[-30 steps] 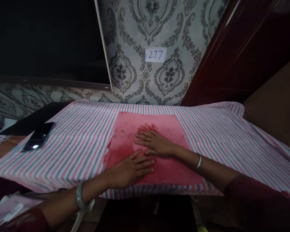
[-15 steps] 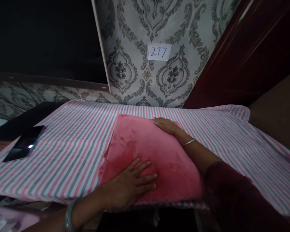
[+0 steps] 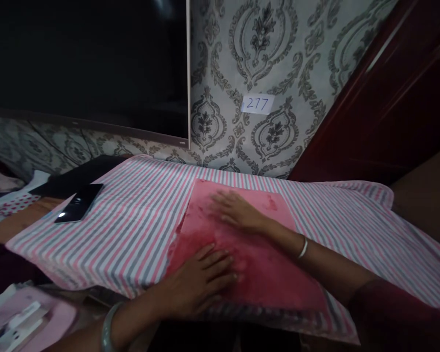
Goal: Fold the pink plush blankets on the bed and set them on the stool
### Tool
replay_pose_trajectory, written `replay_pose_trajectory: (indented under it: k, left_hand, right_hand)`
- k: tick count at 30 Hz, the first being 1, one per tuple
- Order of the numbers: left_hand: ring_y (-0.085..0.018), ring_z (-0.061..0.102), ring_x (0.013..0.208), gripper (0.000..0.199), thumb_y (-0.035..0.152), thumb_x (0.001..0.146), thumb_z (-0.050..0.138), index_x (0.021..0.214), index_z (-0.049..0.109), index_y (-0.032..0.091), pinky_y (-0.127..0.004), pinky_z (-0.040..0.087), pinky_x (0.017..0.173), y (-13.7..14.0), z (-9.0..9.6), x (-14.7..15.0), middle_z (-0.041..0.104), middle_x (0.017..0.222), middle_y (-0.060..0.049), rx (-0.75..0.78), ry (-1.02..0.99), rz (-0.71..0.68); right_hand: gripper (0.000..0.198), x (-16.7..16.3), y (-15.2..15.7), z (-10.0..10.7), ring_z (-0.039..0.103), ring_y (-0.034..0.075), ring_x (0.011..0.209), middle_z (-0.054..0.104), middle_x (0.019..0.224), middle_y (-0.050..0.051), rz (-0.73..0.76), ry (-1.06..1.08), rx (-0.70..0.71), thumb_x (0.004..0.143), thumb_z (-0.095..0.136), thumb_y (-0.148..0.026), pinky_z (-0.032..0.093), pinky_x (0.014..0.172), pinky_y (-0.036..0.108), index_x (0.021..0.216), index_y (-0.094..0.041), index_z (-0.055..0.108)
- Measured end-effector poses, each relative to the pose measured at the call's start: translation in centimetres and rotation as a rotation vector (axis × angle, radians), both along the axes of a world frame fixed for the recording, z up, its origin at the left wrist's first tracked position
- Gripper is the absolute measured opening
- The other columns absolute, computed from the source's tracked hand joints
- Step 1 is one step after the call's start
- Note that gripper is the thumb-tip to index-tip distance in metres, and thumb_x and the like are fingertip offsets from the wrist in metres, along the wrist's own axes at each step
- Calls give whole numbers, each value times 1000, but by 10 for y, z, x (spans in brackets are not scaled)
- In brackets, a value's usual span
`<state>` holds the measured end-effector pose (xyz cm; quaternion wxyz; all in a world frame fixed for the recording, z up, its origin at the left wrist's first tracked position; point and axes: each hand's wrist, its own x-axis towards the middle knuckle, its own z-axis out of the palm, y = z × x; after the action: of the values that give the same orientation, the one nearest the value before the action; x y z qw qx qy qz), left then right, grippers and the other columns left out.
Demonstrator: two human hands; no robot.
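A pink, plush-looking cloth (image 3: 278, 278), folded into a rough rectangle, lies on a striped table cover (image 3: 139, 210). My left hand (image 3: 201, 278) rests on its near left part, palm down with the fingers spread. Farther up the same cloth is my right hand (image 3: 238, 210), flat with fingers stretched out and a little blurred by motion. Neither hand grips anything. Darker red patches show in the pile around both hands.
On the cover's left lies a black phone or tablet (image 3: 79, 203). Behind stand a large dark screen (image 3: 88, 63) and a patterned wall with a paper marked 277 (image 3: 257, 103). A dark red panel (image 3: 374, 98) slants at right. A pink stool-like surface (image 3: 60, 313) holds small items.
My right hand has slid from the cloth's far right edge leftward onto its upper middle. My left hand stays at the near left. The camera view has turned a little to the left.
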<state>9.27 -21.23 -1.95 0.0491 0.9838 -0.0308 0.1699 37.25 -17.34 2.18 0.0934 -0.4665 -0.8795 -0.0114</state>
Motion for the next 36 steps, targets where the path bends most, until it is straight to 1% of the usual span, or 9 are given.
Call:
replay_pose_trajectory:
  k: [3,6,11,15,21,25,30,33,36]
  left_hand:
    - [-25,28,155,64,25,95,58,156,39,26,-56,7,130,-7,-17,-10,45,160,-5,90,-29,115]
    - [-31,11,159,67,30,93,65,155,40,35,-63,-5,127,-12,-35,-13,31,168,1,196,-66,264]
    - [-34,6,159,71,39,91,70,155,40,40,-65,-14,124,-15,-44,-11,23,171,5,268,-37,308]
    - [-36,6,159,72,41,88,73,153,43,41,-67,-12,123,-14,-43,-9,26,170,5,247,-40,313]
    - [-38,3,158,66,45,85,75,147,53,39,-66,-14,122,-11,-46,-4,33,167,3,256,-126,296]
    - [-35,5,159,64,42,89,70,149,50,40,-64,-14,124,-10,-41,-6,34,167,5,275,-124,300]
    - [-32,8,159,66,35,91,67,153,44,40,-62,-12,125,-8,-41,-8,34,167,6,229,-101,292]
    - [-31,12,159,66,30,92,67,153,44,40,-63,-5,126,-6,-45,-8,39,165,4,188,-97,285]
    - [-30,14,158,67,28,93,66,154,42,40,-64,1,126,-4,-46,-10,42,163,2,159,-94,272]
  right_hand:
    - [54,-42,-4,-7,12,25,159,25,170,2,206,-52,-67,108,35,-46,11,126,57,160,-35,33]
    - [61,-56,15,-17,13,27,159,25,170,3,242,-63,-113,105,41,-56,8,125,59,161,-34,32]
    - [67,-41,73,-24,8,31,159,19,171,5,43,-27,-138,102,38,-64,9,124,63,161,-33,32]
    - [67,-26,113,-26,13,31,158,16,172,4,-130,57,-293,103,29,-65,17,123,63,163,-34,25]
    - [71,-18,139,-36,10,32,159,19,171,4,-327,108,-429,104,18,-63,15,125,60,165,-27,22]
    - [68,-19,139,-34,10,29,159,20,171,2,-356,99,-417,105,17,-60,15,126,57,165,-29,24]
    - [64,-26,129,-13,14,30,158,20,171,6,-390,96,-306,106,22,-57,14,125,59,164,-30,25]
    - [64,-29,102,2,12,30,158,14,172,8,-375,137,-174,106,25,-56,14,125,59,164,-28,24]
    - [66,-26,49,5,11,30,159,15,172,9,-268,124,-119,105,28,-60,15,125,59,164,-29,27]
